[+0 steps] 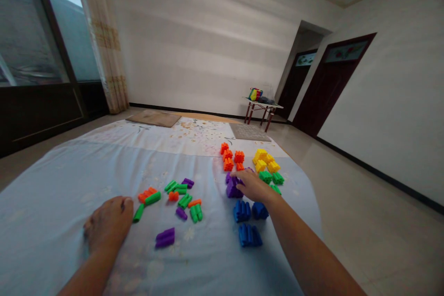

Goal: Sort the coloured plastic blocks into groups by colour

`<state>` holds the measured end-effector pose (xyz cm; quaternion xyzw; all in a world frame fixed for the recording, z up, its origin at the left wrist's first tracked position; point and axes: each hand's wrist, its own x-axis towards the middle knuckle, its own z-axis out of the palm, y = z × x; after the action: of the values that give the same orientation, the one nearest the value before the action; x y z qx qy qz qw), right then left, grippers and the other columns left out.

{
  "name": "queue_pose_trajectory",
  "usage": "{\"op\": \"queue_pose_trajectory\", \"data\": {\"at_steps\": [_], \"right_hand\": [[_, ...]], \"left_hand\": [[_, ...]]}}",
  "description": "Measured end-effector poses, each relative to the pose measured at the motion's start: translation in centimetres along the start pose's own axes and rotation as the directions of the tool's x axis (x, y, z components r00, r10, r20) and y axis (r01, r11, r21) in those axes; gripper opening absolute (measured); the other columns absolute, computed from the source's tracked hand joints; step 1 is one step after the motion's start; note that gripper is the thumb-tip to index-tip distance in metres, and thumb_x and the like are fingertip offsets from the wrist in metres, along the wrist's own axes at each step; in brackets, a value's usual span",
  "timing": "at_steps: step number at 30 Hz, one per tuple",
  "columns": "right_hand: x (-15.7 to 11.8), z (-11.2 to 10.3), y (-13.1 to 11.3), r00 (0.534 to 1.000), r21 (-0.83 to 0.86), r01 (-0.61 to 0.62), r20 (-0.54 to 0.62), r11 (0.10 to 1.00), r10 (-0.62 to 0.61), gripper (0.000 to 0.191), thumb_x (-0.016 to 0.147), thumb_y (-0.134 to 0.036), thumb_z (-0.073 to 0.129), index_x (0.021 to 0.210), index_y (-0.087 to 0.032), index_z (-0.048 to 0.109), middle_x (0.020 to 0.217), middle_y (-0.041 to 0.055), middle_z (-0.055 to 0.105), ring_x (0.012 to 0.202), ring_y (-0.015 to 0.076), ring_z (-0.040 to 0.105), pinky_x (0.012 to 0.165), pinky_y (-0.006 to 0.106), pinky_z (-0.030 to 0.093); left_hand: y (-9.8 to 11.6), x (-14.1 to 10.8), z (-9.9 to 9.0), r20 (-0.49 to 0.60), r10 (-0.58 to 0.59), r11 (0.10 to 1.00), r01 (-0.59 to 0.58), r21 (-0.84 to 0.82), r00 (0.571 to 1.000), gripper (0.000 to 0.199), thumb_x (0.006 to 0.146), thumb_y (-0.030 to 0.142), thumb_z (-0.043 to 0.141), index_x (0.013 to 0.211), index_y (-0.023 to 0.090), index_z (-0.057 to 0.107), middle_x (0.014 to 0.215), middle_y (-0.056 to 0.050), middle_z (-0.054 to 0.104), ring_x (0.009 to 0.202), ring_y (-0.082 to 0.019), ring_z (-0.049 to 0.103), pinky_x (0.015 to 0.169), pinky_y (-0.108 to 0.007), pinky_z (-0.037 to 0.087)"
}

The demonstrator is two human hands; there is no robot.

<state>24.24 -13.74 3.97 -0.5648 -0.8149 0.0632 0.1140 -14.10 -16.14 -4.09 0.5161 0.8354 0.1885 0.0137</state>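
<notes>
The left hand (108, 222) is resting on the sheet (52, 222) with its back up and its fingers curling down. It is not spread wide, and I cannot tell if it is holding something small under it. The right hand (253, 186) is reaching out over the purple blocks (233, 188), with its fingers stretching forward and lying close together. It is touching the pile or is just above it, and no block is showing in its fingers.

Between the hands, the loose blocks (178, 199) are lying all mixed up. Green, orange and purple ones are sitting near each other, so they do not look sorted. The left hand is staying close to this messy bunch.

On the right side, the blocks are sitting in groups of one color. The orange blocks (231, 155) and yellow blocks (265, 159) are near the far end, the green blocks (271, 177) are next to them, and the blue blocks (242, 211) are closer. They seem to be kept apart so that each color stays with its own kind. The right hand is reaching here because the purple group is right under it.
</notes>
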Motion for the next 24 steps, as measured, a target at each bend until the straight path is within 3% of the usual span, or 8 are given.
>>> {"op": "queue_pose_trajectory", "data": {"at_steps": [7,12,15,18,21,24], "right_hand": [[0.0,-0.5,-0.4,0.999,0.05,0.013,0.044,0.999,-0.015,0.044,0.08,-0.013,0.053,0.122,-0.024,0.059,0.118,0.0075,0.064,0.112,0.0278,0.053,0.098,0.046,0.035],[-0.3,-1.2,-1.9,0.989,0.107,0.05,-0.143,0.993,-0.035,0.039,0.083,-0.012,0.05,0.12,-0.019,0.059,0.123,0.0092,0.061,0.118,0.0249,0.05,0.101,0.044,0.034],[-1.3,-0.2,-5.2,0.963,0.202,0.191,-0.23,0.961,-0.143,0.034,0.085,-0.014,0.05,0.118,-0.018,0.059,0.118,0.0091,0.062,0.114,0.0212,0.052,0.101,0.041,0.036],[-2.4,2.1,-9.8,0.935,0.31,0.353,-0.158,0.883,-0.319,0.029,0.086,-0.018,0.054,0.114,-0.019,0.061,0.112,0.0081,0.065,0.108,0.0191,0.056,0.099,0.037,0.039],[-3.0,4.7,-13.7,0.928,0.361,0.361,-0.048,0.86,-0.369,0.032,0.082,-0.02,0.061,0.114,-0.017,0.061,0.112,0.0099,0.065,0.109,0.0203,0.056,0.097,0.033,0.041],[-2.7,6.8,-15.8,0.929,0.332,0.346,0.007,0.878,-0.369,0.038,0.08,-0.02,0.064,0.117,-0.015,0.06,0.115,0.0112,0.063,0.111,0.0221,0.054,0.098,0.033,0.04]], "left_hand": [[0.1,-0.3,-0.1,-0.011,-0.003,1.0,0.003,-0.024,1.0,0.051,0.087,0.042,0.018,0.1,0.017,0.061,0.114,-0.015,0.06,0.106,-0.032,0.053,0.093,-0.047,0.035],[0.1,-0.3,-0.2,-0.015,0.004,0.999,-0.004,-0.036,1.0,0.052,0.088,0.042,0.019,0.1,0.017,0.062,0.114,-0.015,0.06,0.104,-0.032,0.053,0.092,-0.048,0.035],[0.1,-0.4,-0.2,-0.033,0.018,0.999,-0.02,-0.039,0.999,0.05,0.088,0.04,0.02,0.098,0.016,0.062,0.113,-0.016,0.061,0.103,-0.032,0.054,0.091,-0.048,0.035],[0.2,-0.5,-0.3,-0.023,0.014,0.999,-0.014,-0.029,1.0,0.048,0.088,0.038,0.02,0.093,0.016,0.062,0.11,-0.015,0.062,0.103,-0.031,0.054,0.091,-0.046,0.035],[0.3,-0.6,-0.3,-0.014,0.007,1.0,-0.008,-0.024,1.0,0.047,0.087,0.038,0.02,0.093,0.016,0.062,0.11,-0.014,0.062,0.104,-0.031,0.054,0.091,-0.045,0.035],[0.3,-0.7,-0.5,-0.017,0.008,1.0,-0.009,-0.018,1.0,0.047,0.087,0.038,0.021,0.094,0.016,0.062,0.109,-0.014,0.062,0.104,-0.03,0.054,0.091,-0.044,0.035]]}}
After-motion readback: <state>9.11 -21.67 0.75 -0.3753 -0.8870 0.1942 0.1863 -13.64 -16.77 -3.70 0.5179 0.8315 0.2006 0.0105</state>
